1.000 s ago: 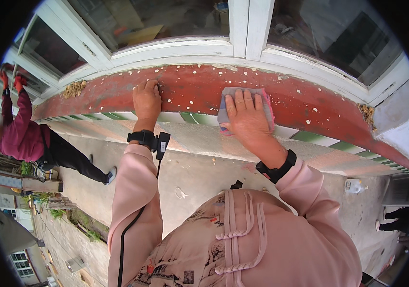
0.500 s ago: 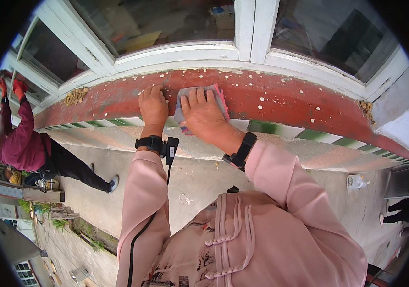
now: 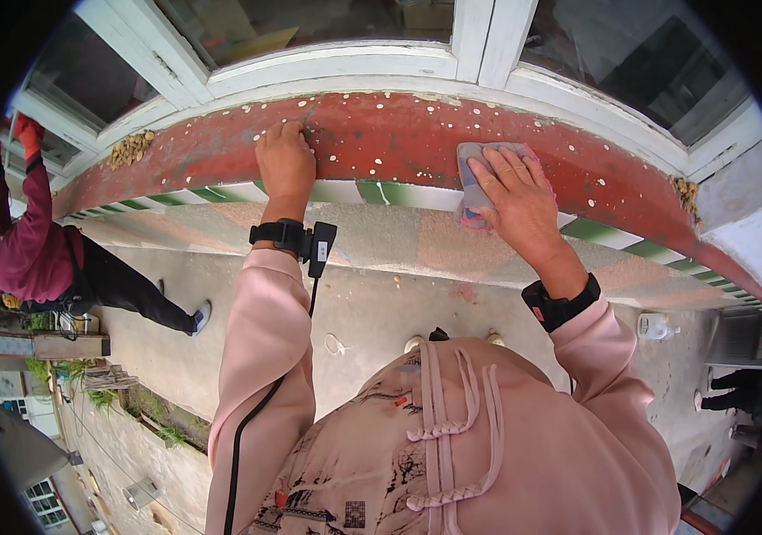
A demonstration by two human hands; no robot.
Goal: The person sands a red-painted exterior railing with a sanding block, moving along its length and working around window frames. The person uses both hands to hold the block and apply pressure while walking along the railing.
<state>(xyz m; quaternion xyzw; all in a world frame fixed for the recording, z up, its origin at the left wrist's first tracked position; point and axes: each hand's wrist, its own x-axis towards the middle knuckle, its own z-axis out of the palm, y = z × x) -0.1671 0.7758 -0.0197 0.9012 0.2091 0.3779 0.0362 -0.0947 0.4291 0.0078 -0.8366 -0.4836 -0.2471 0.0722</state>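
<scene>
A red-painted window sill (image 3: 381,152), speckled with pale spots, runs across the view below the window. My right hand (image 3: 524,201) presses a grey cloth with pink and blue edges (image 3: 473,165) onto the sill, its fingers spread over the top. The cloth's lower edge hangs over the green-and-white tile trim (image 3: 417,195). My left hand (image 3: 285,162) rests on the sill further left, fingers curled down and together, with no object seen in it. Both wrists wear black straps.
White-framed windows (image 3: 336,64) rise behind the sill. Small piles of nuts (image 3: 130,150) lie at its left end and right corner (image 3: 687,194). At left, a person in a purple top (image 3: 33,259) reaches up. A clear plastic jug (image 3: 655,326) stands on the concrete floor.
My right hand has slid the cloth to the right along the sill, away from my left hand. The left hand stays at about the same spot. The view has shifted slightly.
</scene>
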